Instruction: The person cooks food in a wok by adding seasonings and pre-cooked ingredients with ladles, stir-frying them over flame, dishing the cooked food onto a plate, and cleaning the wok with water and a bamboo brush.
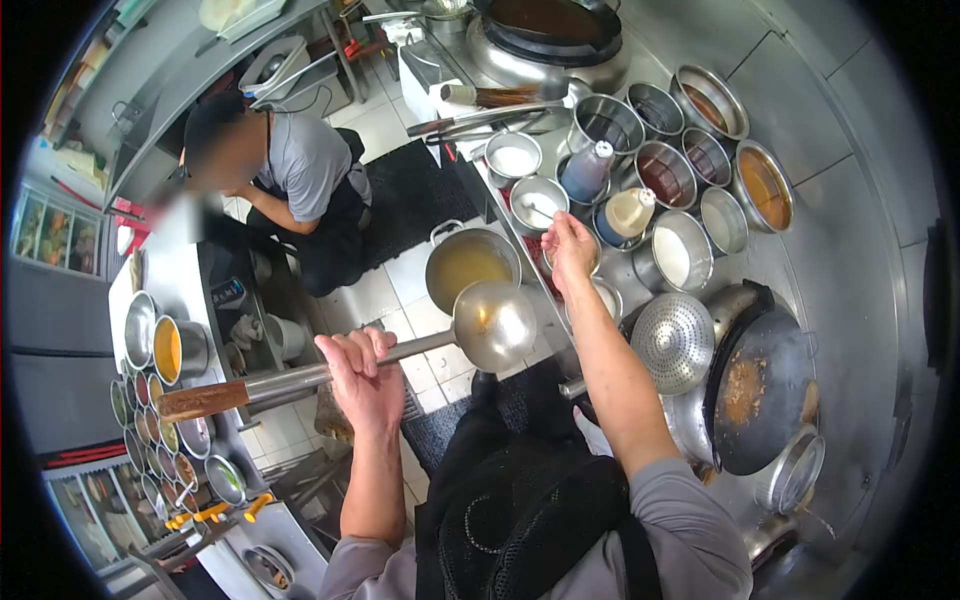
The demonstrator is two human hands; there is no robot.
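Note:
My left hand is closed round the metal shaft of a large ladle. Its wooden handle end points left, and a small amount of liquid shows in its bowl. Over the seasoning containers, my right hand pinches a small spoon. The spoon's tip is in a metal bowl of white seasoning. Beside it stands another bowl of white seasoning. Squeeze bottles of sauce are close to my right hand. Below the ladle, a pot holds yellowish liquid.
A wok with browned food sits at the right, near a perforated strainer. Metal containers of sauces crowd the counter. A co-worker crouches at upper left. Small ingredient tins line the left counter.

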